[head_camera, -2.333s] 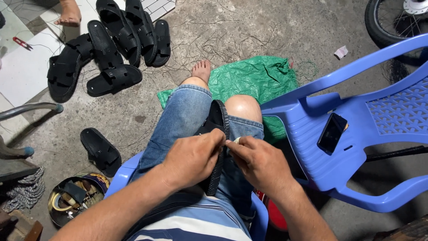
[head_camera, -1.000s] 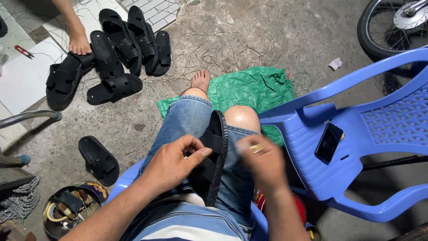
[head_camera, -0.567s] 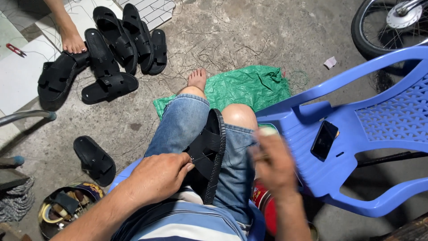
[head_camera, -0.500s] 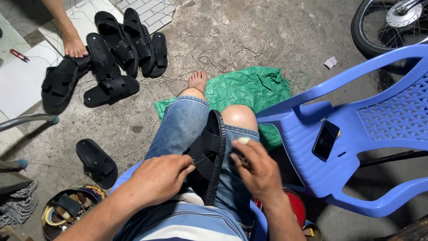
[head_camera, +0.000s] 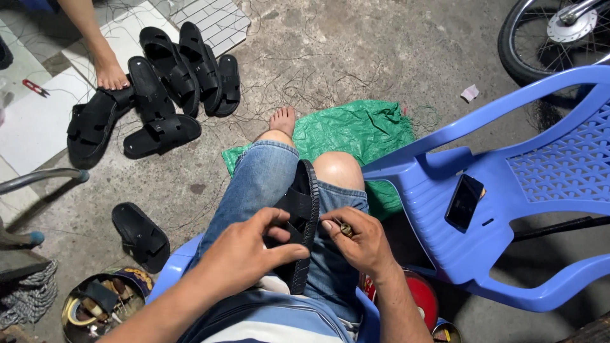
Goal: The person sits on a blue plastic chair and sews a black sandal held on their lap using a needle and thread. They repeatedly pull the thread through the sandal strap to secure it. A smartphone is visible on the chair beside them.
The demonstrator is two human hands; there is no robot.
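Your left hand [head_camera: 244,251] has its grip closed on the black sandal [head_camera: 298,222] lying along your lap between your knees; your right hand [head_camera: 359,238], just right of the sandal, pinches a small brassy bit against its edge. Left of the sandal, a tin [head_camera: 101,305] of odds and a lone sandal [head_camera: 141,235] sit on the floor. Right of it, a phone [head_camera: 464,202] rests on the blue chair [head_camera: 540,184]. Beyond it lie a green bag [head_camera: 356,130] and a sandal pile [head_camera: 165,89], touched by another person's hand [head_camera: 109,73]
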